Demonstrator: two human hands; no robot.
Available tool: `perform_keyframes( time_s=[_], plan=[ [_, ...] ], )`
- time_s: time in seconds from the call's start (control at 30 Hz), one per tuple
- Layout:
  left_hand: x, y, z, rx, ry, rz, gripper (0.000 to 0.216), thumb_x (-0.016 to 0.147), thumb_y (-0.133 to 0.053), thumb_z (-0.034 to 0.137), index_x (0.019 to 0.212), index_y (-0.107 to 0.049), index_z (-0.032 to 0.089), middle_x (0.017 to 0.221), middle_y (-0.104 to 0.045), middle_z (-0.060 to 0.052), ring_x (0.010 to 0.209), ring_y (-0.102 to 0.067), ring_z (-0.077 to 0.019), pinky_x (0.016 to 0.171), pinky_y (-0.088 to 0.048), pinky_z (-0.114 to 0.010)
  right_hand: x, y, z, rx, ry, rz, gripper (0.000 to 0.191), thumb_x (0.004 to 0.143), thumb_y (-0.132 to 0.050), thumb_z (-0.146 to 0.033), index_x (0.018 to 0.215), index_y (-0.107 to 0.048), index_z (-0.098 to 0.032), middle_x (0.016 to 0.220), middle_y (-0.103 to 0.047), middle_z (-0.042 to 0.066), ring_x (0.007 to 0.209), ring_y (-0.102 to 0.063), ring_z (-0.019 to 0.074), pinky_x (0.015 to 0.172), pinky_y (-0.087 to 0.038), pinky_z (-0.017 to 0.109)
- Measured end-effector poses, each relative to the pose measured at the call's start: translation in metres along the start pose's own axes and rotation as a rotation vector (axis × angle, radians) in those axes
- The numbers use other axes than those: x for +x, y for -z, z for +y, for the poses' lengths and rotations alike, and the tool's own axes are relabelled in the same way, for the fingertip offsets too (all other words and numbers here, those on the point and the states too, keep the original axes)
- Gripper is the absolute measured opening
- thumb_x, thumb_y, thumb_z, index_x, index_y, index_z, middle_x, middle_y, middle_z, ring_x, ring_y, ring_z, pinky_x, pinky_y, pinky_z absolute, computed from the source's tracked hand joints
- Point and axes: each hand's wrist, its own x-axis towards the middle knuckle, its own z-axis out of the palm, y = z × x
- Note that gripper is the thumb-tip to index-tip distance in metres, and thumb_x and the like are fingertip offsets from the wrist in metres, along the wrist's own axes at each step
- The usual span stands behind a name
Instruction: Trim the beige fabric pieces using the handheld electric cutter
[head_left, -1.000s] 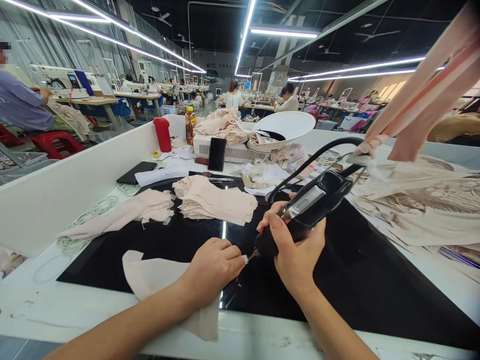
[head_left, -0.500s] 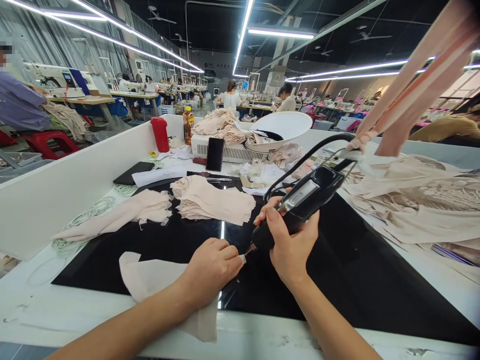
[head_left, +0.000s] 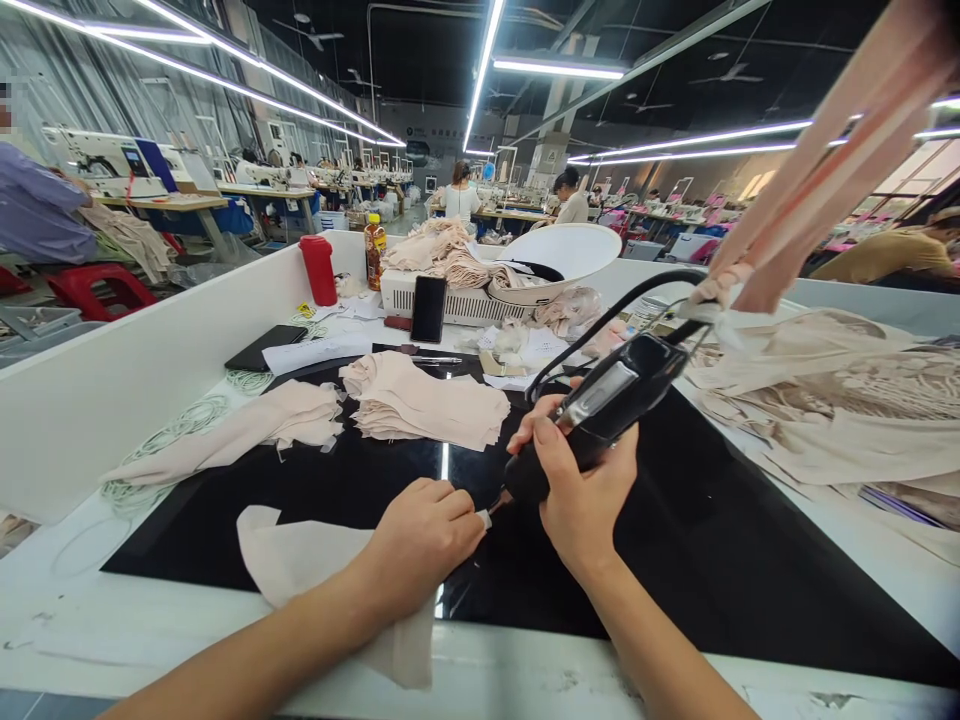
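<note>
My left hand (head_left: pixel 429 535) is closed in a pinch on the end of a pale pink fabric piece (head_left: pixel 300 548), whose small tip (head_left: pixel 485 519) shows past the fingers. The rest of that piece lies beneath my wrist and droops over the front table edge. Wrapped in my right hand (head_left: pixel 581 490) is a black corded handheld power tool (head_left: pixel 622 395), tilted down to the left. Its thin metal tip (head_left: pixel 501 500) is right by the fabric end; whether they touch I cannot tell. Pink cloth strips (head_left: pixel 817 180) are tied at the tool's upper end.
Beyond my hands, a stack of pink fabric pieces (head_left: pixel 427 398) and a loose bunch (head_left: pixel 240 435) lie on the black glossy sheet (head_left: pixel 712 560). A phone (head_left: pixel 428 309) leans on a white box (head_left: pixel 465 303). A red cup (head_left: pixel 319 270) stands left; more fabric (head_left: pixel 840 390) is heaped right.
</note>
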Motion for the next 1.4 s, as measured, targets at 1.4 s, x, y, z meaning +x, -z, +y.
perform_keyframes(
  time_s=[1.4],
  plan=[
    [-0.012,0.03,0.009,-0.189,0.092,-0.167,0.011,0.103,-0.062,0.014,0.097,-0.071,0.018,0.089,-0.067,-0.001,0.079,-0.061,-0.0201,0.072,-0.05,-0.034,-0.004,0.011,-0.004,-0.099,0.051,0.027,0.033,0.083,-0.08,-0.022,0.104,-0.055,-0.026,0.084,-0.067,-0.005,0.065,-0.065,0.0133,0.063,-0.058,0.03]
  ],
)
